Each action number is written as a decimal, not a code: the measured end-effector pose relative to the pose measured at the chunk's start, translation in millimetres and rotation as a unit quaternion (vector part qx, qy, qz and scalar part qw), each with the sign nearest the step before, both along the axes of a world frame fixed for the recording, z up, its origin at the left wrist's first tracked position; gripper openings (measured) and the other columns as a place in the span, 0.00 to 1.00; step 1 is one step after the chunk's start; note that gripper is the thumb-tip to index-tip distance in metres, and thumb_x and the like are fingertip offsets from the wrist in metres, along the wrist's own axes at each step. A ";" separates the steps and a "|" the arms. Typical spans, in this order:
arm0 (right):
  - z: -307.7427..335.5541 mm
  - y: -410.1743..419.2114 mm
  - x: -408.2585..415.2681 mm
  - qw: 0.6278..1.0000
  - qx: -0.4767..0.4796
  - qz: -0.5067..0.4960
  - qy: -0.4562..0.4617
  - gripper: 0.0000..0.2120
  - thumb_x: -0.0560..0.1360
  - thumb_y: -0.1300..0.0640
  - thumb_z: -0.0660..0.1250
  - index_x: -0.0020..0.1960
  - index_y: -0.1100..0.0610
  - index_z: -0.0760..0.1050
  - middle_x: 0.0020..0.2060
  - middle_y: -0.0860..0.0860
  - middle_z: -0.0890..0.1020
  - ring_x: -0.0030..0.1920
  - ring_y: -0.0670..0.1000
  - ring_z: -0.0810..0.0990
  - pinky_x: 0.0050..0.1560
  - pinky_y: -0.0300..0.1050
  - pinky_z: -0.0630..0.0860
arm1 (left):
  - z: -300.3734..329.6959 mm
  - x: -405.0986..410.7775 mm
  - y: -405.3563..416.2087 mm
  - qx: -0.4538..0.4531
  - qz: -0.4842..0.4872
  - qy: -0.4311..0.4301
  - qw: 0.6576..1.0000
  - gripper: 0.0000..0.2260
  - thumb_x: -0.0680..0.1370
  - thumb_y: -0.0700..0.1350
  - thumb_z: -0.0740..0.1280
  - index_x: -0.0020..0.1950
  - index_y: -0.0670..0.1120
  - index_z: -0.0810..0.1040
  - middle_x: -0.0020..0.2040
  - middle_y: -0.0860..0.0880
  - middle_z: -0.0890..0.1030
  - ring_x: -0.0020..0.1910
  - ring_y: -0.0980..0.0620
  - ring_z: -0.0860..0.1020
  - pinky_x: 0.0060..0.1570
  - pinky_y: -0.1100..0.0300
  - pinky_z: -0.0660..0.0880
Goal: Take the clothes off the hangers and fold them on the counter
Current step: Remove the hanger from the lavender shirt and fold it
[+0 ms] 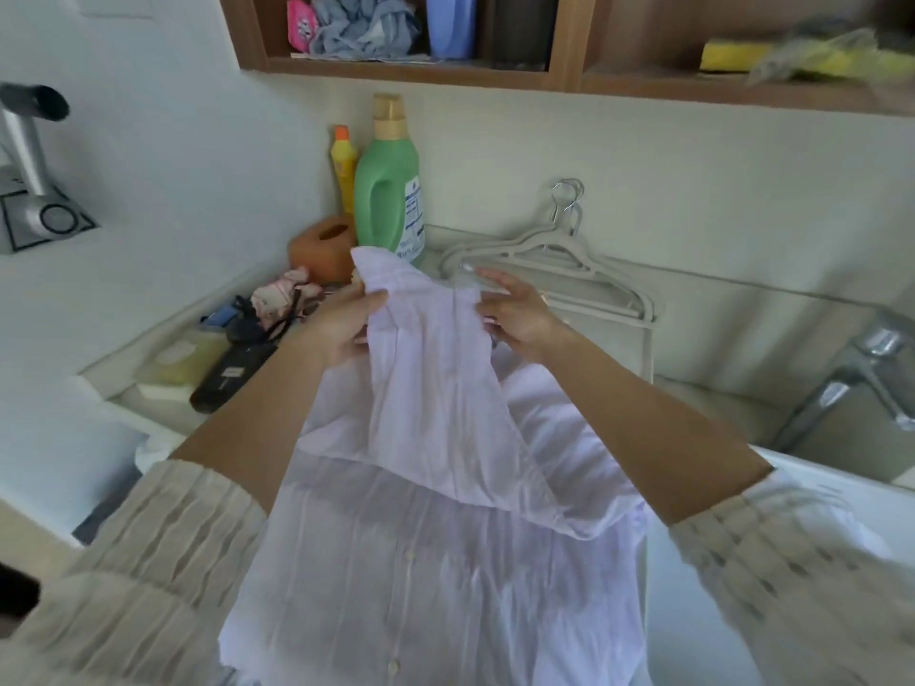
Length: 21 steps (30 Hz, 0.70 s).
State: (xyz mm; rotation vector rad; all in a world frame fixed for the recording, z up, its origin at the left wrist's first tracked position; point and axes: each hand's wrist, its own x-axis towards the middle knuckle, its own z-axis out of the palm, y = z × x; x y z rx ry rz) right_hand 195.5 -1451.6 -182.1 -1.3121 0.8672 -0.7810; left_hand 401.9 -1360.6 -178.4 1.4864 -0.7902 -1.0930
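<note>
A: What are the hands doing?

B: The left hand (341, 324) grips one edge of a pale lilac shirt (435, 487), thumb on top and fingers curled underneath. The right hand (515, 314) pinches the opposite edge, with its upper fingers stretched out toward the far wall. Both forearms reach forward from gathered beige sleeves (163, 547).

A: And the shirt itself?

B: Its upper part is raised between the hands, one corner sticking up. The rest lies spread toward the person, button placket showing, over the worktop (584, 259).

A: What is behind it?

B: Just beyond the right hand, a stack of grey hangers (569, 269) lies flat, hooks toward the wall. Behind the left hand stand a green detergent bottle (388, 190) and a yellow bottle (344, 165), with an orange container (322, 245) beside them. Further left sits a clutter of small items, partly hidden by the left forearm. A chrome tap (861, 373) is at the right edge, and a wooden shelf (544, 76) hangs above.
</note>
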 end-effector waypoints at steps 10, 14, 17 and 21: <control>-74.2 -4.2 -5.5 0.972 0.138 0.021 0.188 0.11 0.72 0.55 0.72 0.53 0.56 0.77 0.41 0.52 0.81 0.36 0.47 0.79 0.31 0.37 0.75 | -77.5 -10.9 -3.2 0.141 0.027 -0.035 0.989 0.20 0.74 0.36 0.70 0.65 0.44 0.70 0.64 0.44 0.73 0.49 0.47 0.76 0.49 0.55 0.74; -68.9 1.6 0.8 0.974 0.051 0.020 0.219 0.28 0.70 0.64 0.72 0.66 0.55 0.67 0.49 0.54 0.77 0.40 0.51 0.77 0.32 0.38 0.76 | -74.4 -12.6 -5.3 0.109 0.031 -0.317 0.942 0.28 0.74 0.38 0.67 0.73 0.47 0.62 0.65 0.41 0.72 0.61 0.42 0.73 0.58 0.54 0.70; -68.4 8.6 -1.5 0.892 -0.228 -0.030 0.390 0.28 0.71 0.60 0.69 0.68 0.59 0.66 0.60 0.59 0.74 0.58 0.59 0.75 0.54 0.49 0.74 | -70.1 -30.5 -2.7 0.018 -0.015 -0.516 0.856 0.24 0.76 0.39 0.63 0.73 0.46 0.65 0.68 0.42 0.69 0.66 0.43 0.69 0.66 0.54 0.65; -77.9 47.5 -19.6 0.759 -0.491 0.088 0.417 0.26 0.77 0.54 0.62 0.73 0.60 0.63 0.70 0.57 0.67 0.69 0.60 0.66 0.67 0.55 0.66 | -87.4 -55.3 1.5 0.025 -0.191 -0.585 0.788 0.19 0.82 0.47 0.54 0.74 0.53 0.64 0.76 0.47 0.61 0.74 0.47 0.59 0.70 0.52 0.61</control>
